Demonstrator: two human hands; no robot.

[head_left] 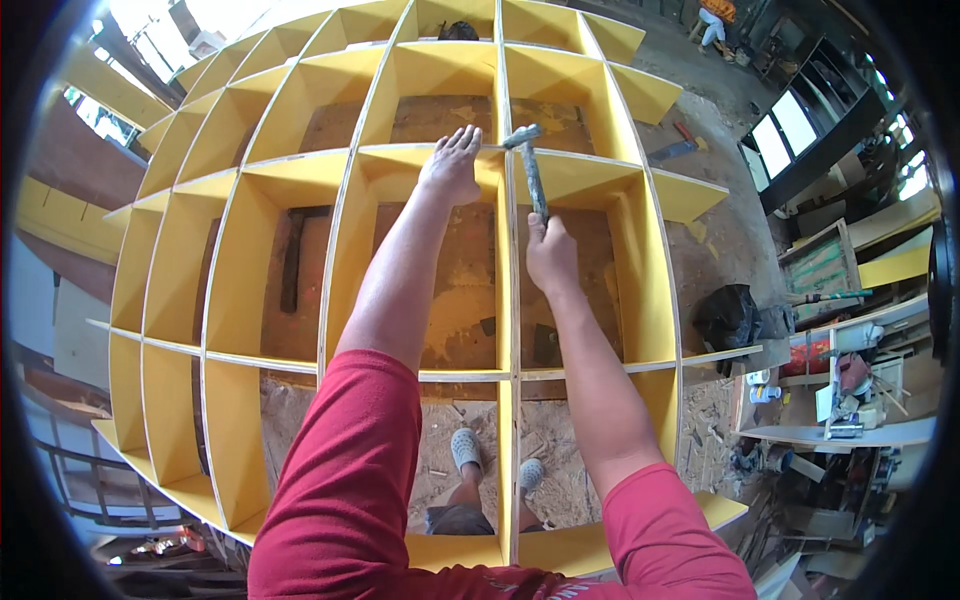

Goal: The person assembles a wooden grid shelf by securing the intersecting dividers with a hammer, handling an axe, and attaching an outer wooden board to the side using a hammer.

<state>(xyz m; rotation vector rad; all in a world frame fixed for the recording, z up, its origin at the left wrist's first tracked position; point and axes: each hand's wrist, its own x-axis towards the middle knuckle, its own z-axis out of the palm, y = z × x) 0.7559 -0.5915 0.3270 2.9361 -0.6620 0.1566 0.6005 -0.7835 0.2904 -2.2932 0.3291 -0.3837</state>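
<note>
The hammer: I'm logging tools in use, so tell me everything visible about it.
The hammer has a grey metal head and a worn, grey-speckled handle. The right hand grips the handle's lower end, holding it nearly upright, head up. The head sits at the yellow grid's plywood edge, close to the left hand fingertips.

Nail under the left hand possibly hidden; far person cut off.

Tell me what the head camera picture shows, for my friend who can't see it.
A person in red sleeves leans over a big yellow grid of open wooden shelves. Their right hand holds a hammer whose head sits at a joint in the grid, while the left hand rests beside it. Sandalled feet stand on the dusty floor below.
</note>
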